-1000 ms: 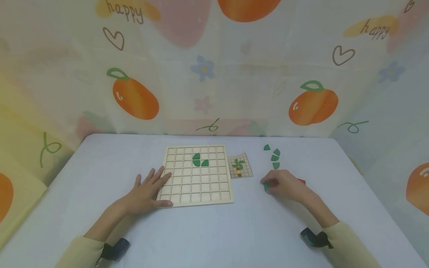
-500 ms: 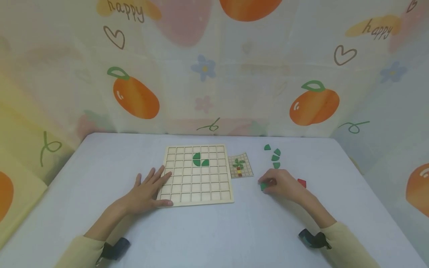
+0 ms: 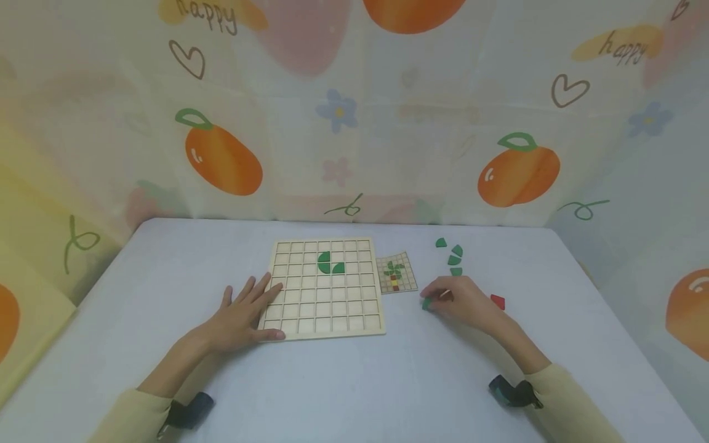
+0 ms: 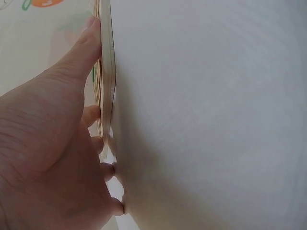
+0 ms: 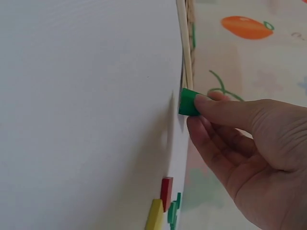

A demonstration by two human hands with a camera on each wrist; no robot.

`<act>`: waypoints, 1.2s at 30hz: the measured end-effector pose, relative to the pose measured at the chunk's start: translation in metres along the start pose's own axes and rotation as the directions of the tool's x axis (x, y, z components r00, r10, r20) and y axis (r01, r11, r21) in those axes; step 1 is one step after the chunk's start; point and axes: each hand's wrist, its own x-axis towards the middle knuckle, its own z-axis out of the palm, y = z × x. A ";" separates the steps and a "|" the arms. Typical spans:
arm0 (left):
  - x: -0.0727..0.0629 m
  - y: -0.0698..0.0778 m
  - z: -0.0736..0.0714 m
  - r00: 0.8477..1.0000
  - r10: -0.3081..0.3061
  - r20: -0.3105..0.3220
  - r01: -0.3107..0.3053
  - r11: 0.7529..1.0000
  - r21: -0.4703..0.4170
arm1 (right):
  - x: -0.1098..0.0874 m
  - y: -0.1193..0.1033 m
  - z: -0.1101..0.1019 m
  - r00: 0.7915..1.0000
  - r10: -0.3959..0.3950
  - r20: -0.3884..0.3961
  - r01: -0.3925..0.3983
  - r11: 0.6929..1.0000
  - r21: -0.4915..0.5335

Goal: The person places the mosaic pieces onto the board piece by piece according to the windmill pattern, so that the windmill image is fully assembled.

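A square wooden grid board [image 3: 324,309] lies on the table with three green quarter-circle pieces [image 3: 324,267] in its upper cells. At its left edge my left hand [image 3: 238,315] rests with fingers spread, the thumb and some fingertips on the rim. The left wrist view shows the thumb [image 4: 81,50] along the board's edge. To the right of the board, my right hand [image 3: 461,300] pinches a green quarter-circle piece [image 5: 187,102] between thumb and fingers, close over the table. A small pattern card [image 3: 408,282] lies against the board's right side, printed with a green, red and yellow figure.
Several loose green pieces [image 3: 454,260] lie beyond the right hand. A red piece [image 3: 498,302] sits behind that wrist, and a yellow piece [image 5: 154,216] stands beside it in the right wrist view. A fruit-print cloth [image 3: 388,166] hangs behind the white table [image 3: 354,387].
My right hand has shifted left with the green piece, toward the board, uncovering more of the red piece. The left hand has stayed in place on the board's edge.
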 end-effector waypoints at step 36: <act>-0.002 -0.002 -0.001 1.000 -0.005 0.005 0.005 1.000 -0.008 | 0.089 -0.051 0.020 0.992 -0.111 0.058 0.107 0.992 0.063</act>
